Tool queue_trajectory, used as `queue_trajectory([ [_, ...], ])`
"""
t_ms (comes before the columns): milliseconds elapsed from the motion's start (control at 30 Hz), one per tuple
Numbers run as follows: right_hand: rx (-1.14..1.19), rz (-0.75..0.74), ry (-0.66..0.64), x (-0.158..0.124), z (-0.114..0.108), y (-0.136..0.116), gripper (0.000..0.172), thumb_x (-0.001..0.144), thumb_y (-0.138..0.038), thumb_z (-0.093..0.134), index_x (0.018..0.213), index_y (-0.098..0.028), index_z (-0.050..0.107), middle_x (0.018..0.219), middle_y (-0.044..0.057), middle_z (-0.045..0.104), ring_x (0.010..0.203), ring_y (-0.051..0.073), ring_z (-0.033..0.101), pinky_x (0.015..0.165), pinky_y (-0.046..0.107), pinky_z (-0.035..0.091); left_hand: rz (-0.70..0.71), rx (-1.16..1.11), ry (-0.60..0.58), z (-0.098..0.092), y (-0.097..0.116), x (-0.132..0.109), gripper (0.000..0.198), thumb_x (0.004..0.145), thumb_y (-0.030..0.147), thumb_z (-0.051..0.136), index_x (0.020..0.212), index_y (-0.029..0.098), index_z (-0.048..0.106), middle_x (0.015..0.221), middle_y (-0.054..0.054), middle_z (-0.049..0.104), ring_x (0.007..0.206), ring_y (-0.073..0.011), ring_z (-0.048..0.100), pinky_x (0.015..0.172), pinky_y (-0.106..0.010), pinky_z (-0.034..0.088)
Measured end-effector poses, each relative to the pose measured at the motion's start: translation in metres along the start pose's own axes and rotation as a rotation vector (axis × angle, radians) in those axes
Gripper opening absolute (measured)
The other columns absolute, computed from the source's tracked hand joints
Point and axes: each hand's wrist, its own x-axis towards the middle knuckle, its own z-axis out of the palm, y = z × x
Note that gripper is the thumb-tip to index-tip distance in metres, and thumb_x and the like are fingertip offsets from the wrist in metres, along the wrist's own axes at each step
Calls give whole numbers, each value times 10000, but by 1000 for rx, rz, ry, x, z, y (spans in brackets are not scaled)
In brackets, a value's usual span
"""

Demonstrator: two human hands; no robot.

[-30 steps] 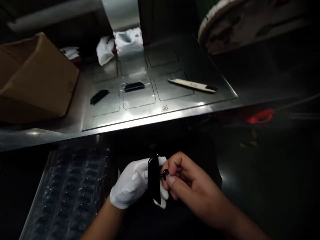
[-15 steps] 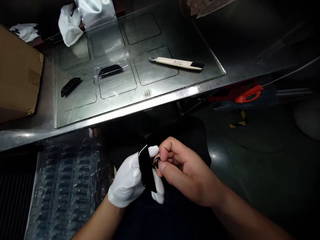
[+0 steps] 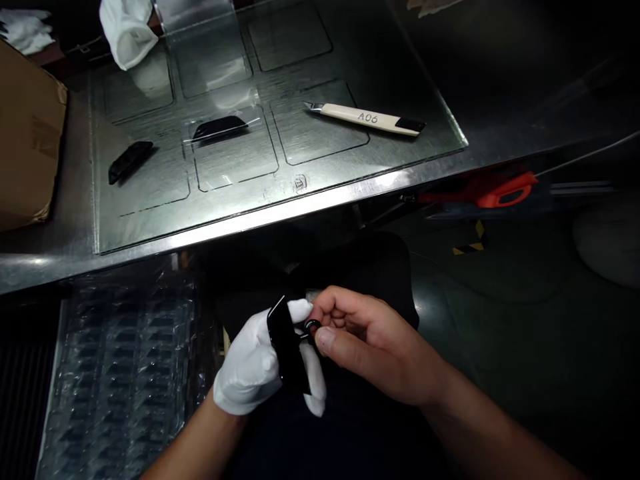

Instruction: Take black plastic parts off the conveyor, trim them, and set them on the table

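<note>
One metal workbench (image 3: 30,263) is stretching ahead of both hands, running out of my view on the left and sinking into darkness on the right. On it a glass sheet (image 3: 150,223) is lying, its far side cut off. Just left of the left hand, a clear tray (image 3: 117,373) is running off the bottom; I'm not making out its dark contents. Ahead and left of that hand, a cardboard box (image 3: 30,133) is showing me only part of itself. The bare right hand (image 3: 380,347) is pinching a small black ring (image 3: 312,327), while the gloved left hand (image 3: 250,363) is gripping a glossy black piece (image 3: 289,347), which is hiding some fingers. Ahead of the right hand, a knife (image 3: 365,119) marked A06 is resting on the glass. Between the hands, fingertips are covering part of the ring, so I'm not seeing clearly how it is meeting the piece.
</note>
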Motion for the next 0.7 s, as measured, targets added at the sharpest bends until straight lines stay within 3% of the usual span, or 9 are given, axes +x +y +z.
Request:
queue_trajectory([
  [200,107,63,-32,5,-2,0,246,998,-404,678,981,-159,652,758,-11,612,630,79,496,575,197,403,26,-26,-17,-4,1,3,535,1019,505,555,1522,333,501,817,-54,808,626,-179,751,576,-232,535],
  [367,131,103,-28,8,-1,-2,238,1006,-399,674,985,-161,681,759,-1,662,615,74,530,561,174,438,29,-42,3,-6,1,1,541,1017,499,564,1528,334,498,837,-37,815,643,-178,760,696,-301,590],
  [533,149,113,-39,9,0,-1,234,1000,-386,698,972,-154,679,761,-6,672,610,55,536,561,147,436,68,-63,-31,-6,1,1,542,1030,477,544,1539,300,489,840,-54,814,621,-194,757,581,-264,563],
  [700,155,113,-50,9,1,-1,251,998,-400,708,966,-153,675,760,-8,675,613,49,540,561,134,440,103,-60,-53,-7,0,0,555,1039,476,526,1551,267,472,830,-74,814,618,-196,760,598,-272,578],
])
